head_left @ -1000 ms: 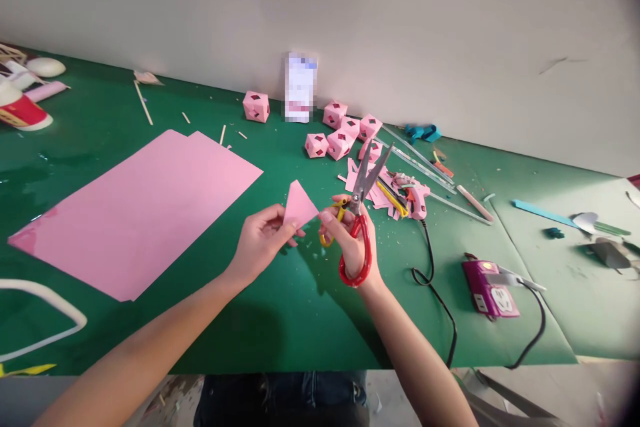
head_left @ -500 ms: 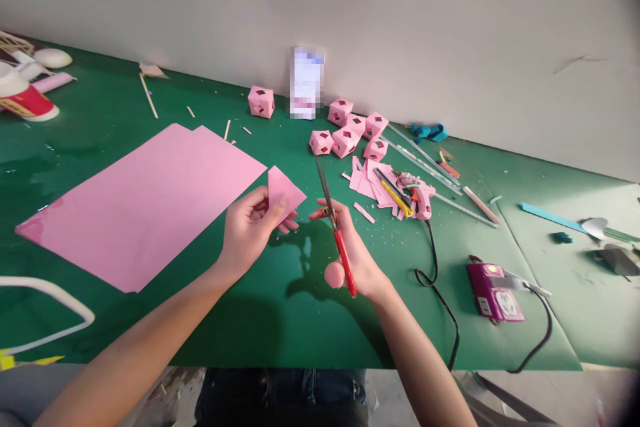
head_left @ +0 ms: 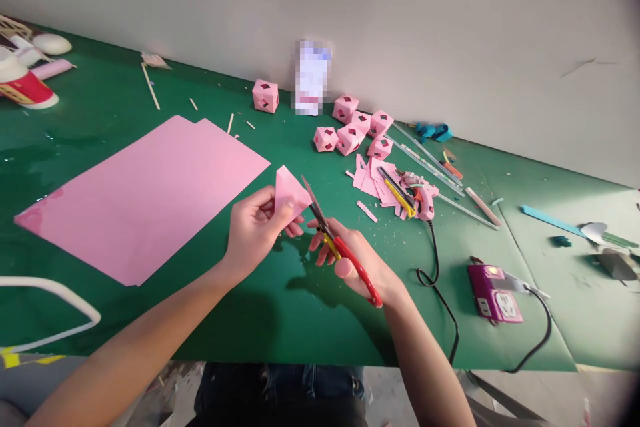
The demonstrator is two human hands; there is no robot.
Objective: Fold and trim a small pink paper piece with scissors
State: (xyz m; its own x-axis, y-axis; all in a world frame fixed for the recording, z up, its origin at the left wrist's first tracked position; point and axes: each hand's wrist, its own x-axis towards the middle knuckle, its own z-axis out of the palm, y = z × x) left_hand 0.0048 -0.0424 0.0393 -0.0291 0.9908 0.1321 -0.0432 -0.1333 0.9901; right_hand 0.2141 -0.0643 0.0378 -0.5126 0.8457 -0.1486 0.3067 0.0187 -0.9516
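Note:
Between the thumb and fingers of my left hand (head_left: 257, 223) is a folded, roughly triangular piece of pink paper (head_left: 289, 190). My right hand (head_left: 357, 257) is closed around red-handled scissors (head_left: 353, 263), whose blades are parted and point up and left. The right corner of the paper lies at the opening of the blades; whether they touch it I cannot tell. Large pink sheets (head_left: 150, 200) lie on the green table to the left of my left hand. Beyond my right hand is a pile of pink paper scraps (head_left: 367, 177).
Several pink paper polyhedra (head_left: 350, 139) sit near the wall, beside a propped phone (head_left: 313, 77). A yellow utility knife (head_left: 397, 193) and a pink glue gun (head_left: 425, 200) lie at the right; its cord runs toward the table edge. A purple power strip (head_left: 493, 293) stands further right.
The scissors have tilted left and their blades have opened, coming up to the paper's right corner. My left hand still holds the paper, shifted slightly right.

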